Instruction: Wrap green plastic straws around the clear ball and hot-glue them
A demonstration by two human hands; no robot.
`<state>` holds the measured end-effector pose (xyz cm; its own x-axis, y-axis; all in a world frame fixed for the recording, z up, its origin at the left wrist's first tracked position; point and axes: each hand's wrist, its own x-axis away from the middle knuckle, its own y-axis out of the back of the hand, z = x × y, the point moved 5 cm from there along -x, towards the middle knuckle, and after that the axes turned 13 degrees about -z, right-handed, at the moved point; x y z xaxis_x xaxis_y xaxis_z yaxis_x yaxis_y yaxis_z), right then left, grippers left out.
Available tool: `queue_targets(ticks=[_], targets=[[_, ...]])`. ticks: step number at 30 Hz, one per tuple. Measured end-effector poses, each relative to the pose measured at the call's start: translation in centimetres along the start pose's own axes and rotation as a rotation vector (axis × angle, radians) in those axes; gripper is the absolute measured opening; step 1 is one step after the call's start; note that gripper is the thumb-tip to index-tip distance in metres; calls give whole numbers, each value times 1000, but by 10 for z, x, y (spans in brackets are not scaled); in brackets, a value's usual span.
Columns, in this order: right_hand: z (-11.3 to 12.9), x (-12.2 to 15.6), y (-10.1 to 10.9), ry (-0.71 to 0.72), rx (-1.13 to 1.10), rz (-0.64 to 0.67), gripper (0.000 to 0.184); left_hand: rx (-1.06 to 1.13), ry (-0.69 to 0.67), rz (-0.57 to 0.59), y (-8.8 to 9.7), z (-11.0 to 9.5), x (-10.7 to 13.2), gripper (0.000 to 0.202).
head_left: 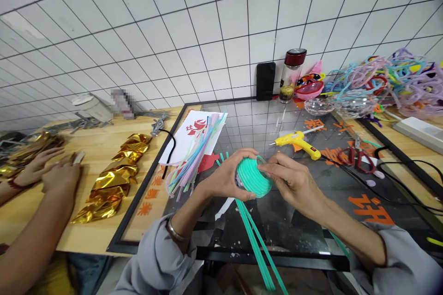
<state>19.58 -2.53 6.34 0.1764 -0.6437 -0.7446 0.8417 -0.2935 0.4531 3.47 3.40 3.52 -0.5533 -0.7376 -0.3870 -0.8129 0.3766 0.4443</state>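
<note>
My left hand (226, 173) is wrapped around a rounded, bowl-like piece (254, 177) covered in coiled green pipe cleaner, its coils facing up. At the right rim of this piece, my right hand (289, 177) is closed in a pinch on the green strand; the fingertips hide the exact spot. Loose green pipe cleaners (254, 239) lie below my hands, across the table's front edge. A yellow hot glue gun (297, 143) with a glue stick in its back rests just beyond my right hand. Red-handled scissors (358, 156) lie farther right.
Pastel pipe cleaners (197, 156) lie on white paper (183, 133). Along the wall stand a phone (266, 81), a glass bottle (288, 78) and a tangled pipe-cleaner heap (387, 78). Black cords (398, 189) and a power strip (420, 131) are right. Another person's hands (51, 173) work left, near gold foil (114, 179).
</note>
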Motion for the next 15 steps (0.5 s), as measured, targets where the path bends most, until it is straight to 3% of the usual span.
queue_targets(ticks=[5,15], targets=[[1,1,0,23,-22,-36,29,-31,-59,-5,0,1,1,81],[-3,6,-3,27,-45,-45,29,-9,-14,2,0,1,2,79]])
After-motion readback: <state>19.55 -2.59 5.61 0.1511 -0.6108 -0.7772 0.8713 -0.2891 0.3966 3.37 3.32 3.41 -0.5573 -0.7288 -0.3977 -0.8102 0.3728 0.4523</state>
